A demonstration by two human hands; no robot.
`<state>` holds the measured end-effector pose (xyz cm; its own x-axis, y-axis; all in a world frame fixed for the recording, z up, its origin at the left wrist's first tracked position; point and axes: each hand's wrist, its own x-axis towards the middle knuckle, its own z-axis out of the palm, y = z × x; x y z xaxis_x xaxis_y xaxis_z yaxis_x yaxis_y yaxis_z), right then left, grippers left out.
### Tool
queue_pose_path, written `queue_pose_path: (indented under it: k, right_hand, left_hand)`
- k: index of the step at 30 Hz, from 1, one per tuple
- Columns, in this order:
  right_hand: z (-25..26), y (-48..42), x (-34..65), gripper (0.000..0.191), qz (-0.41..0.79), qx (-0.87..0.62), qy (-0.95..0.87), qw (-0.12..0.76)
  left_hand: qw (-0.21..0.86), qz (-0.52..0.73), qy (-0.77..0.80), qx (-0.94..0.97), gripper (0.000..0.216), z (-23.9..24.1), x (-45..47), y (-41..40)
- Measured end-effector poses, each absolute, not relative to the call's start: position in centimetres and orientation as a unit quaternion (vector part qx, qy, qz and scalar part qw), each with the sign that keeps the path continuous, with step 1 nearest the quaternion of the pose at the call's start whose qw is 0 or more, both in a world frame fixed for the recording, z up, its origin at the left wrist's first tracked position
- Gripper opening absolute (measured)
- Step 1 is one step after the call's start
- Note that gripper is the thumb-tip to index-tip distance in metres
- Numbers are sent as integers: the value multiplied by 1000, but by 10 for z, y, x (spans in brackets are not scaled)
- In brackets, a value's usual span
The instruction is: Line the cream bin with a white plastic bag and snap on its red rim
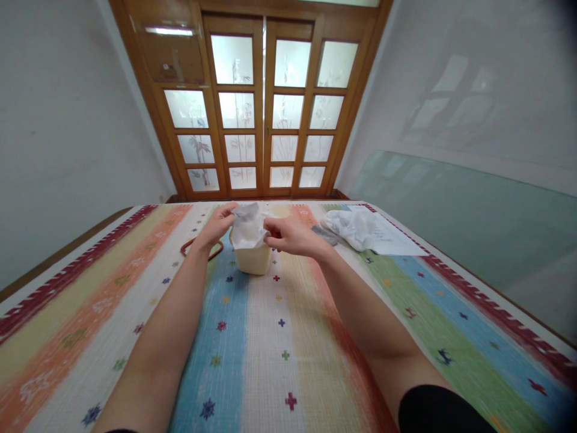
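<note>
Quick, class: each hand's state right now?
Left hand: closed, holding the left edge of the white bag.
Right hand: closed, holding the white bag's right edge.

Soft daylight reaches me through the door panes (237,110) (pane-shaped glare marks the right wall (451,78)); upper-right corner darkens.

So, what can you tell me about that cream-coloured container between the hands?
The cream-coloured container stands upright on the striped tablecloth. It is small and plain, with smooth sides and rounded corners, and looks like plastic. A thin, crinkled whitish sheet, perhaps a bag, rises from its top and hides the inside. The left hand grips the sheet's upper left edge, and the right hand its right edge. Whether either hand also touches the container is unclear.
</note>
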<state>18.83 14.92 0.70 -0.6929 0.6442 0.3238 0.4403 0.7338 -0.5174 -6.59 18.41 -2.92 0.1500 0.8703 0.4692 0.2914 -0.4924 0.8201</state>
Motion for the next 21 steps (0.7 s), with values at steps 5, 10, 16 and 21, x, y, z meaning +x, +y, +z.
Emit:
queue_pose_path:
  k: [5,10,16,21]
  right_hand:
    - [7,145,192,17,188,-277,-925,181]
    - [6,147,194,23,191,-286,-925,162]
    - [13,149,199,40,233,-284,-915,166]
    - [8,160,195,48,195,-333,-875,294]
  left_hand:
    - [351,578,342,652,9,-29,-69,180]
    - [348,545,420,637,17,-35,-73,185]
    - [297,515,422,685,32,-33,-77,186]
    - [253,468,369,762,46,-29,-79,184]
